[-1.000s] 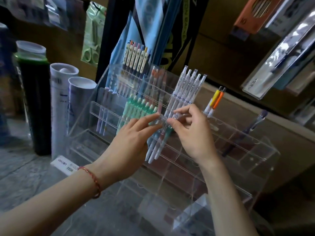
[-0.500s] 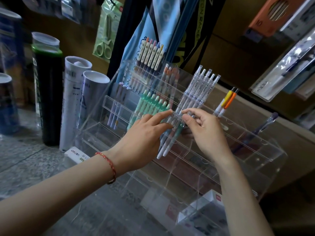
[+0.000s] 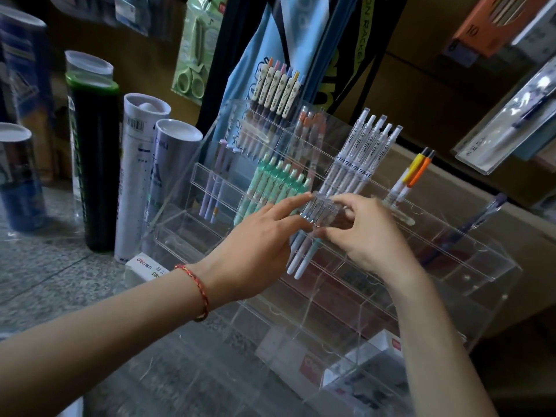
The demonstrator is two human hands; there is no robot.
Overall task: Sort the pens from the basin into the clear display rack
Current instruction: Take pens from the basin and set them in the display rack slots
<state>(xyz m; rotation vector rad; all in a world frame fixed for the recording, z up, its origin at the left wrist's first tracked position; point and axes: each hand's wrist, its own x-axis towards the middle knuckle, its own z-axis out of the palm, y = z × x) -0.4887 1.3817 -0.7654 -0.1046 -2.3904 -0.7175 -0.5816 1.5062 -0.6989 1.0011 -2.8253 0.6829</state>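
Pens (image 3: 358,164) in rack (image 3: 481,266), tubes (image 3: 137,182) at left.

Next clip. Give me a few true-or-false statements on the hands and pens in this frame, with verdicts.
1. The left hand and the right hand both touch the white pens in the rack. True.
2. The red bracelet is on the right wrist. False: it is on the left wrist.
3. The green pens stand in the rack just left of the white pens in this view. True.
4. The yellow and orange pens lie flat on the floor. False: they stand in the rack, to the right of the white pens.
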